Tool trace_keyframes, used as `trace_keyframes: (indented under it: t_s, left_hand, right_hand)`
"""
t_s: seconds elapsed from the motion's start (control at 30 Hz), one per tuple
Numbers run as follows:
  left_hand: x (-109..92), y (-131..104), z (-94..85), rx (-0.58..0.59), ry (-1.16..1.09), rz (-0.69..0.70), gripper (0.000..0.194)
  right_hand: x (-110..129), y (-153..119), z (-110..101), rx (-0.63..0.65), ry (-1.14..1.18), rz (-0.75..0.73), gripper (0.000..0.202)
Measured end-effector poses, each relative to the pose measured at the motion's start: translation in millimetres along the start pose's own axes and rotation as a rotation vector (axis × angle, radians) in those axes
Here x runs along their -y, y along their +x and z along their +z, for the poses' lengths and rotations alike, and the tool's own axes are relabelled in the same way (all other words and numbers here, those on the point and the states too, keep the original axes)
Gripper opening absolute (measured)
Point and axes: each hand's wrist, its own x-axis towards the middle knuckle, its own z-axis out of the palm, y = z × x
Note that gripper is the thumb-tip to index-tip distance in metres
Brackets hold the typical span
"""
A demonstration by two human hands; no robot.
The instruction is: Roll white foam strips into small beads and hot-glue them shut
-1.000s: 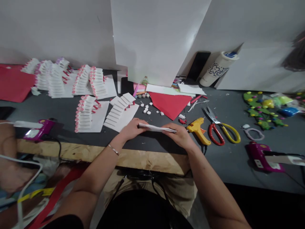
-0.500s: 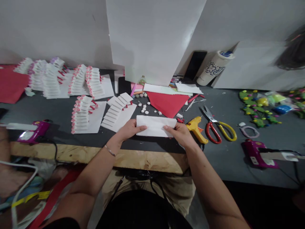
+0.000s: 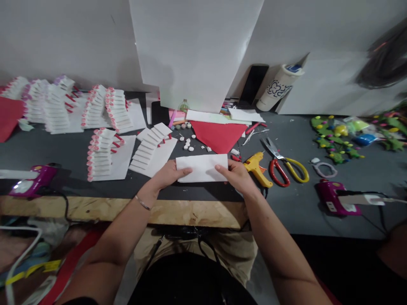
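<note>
A folded white sheet of paper (image 3: pixel 202 168) lies level between my two hands, just over the near part of the dark table. My left hand (image 3: pixel 171 173) pinches its left end, thumb on top and fingers hidden beneath. At the right end my right hand (image 3: pixel 235 173) grips it the same way, thumb pressed on the upper face. Beyond the paper are a red paper piece (image 3: pixel 219 134) and several small white beads or pellets (image 3: pixel 187 144). To the right of my right hand rests a yellow glue gun (image 3: pixel 258 168).
Red-and-yellow-handled scissors (image 3: pixel 282 163) lie right of the glue gun. Stepped white paper pieces (image 3: pixel 149 148) stand at left. Purple power sockets (image 3: pixel 33 180) with cables sit at both sides. A white tumbler (image 3: pixel 278 88) and a phone (image 3: pixel 253 84) lean at the back. Green felt-like decorations (image 3: pixel 333 140) lie far right.
The view has shifted slightly, so the table's things appear further left. Both hands still hold the paper, which now looks a little narrower and tilted slightly.
</note>
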Motion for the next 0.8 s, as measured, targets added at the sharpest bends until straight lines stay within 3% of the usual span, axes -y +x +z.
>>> trace_keyframes:
  t_s: [0.27, 0.5, 0.7, 0.8]
  left_hand:
    - [3.5, 0.7, 4.7, -0.018, -0.016, -0.017, 0.056]
    - [7.0, 3.1, 9.9, -0.009, -0.061, -0.014, 0.057]
    - [4.8, 7.0, 3.4, -0.022, 0.274, 0.225, 0.023]
    - [5.9, 9.5, 1.9, 0.01, 0.359, 0.279, 0.022]
  right_hand:
    - [-4.4, 2.5, -0.3, 0.009, 0.013, -0.1, 0.045]
    - [-8.1, 2.6, 1.8, -0.061, 0.048, -0.158, 0.04]
    - [-4.0, 2.8, -2.1, 0.062, -0.031, -0.254, 0.027]
    - [-1.3, 2.0, -3.6, 0.121, -0.09, -0.277, 0.024]
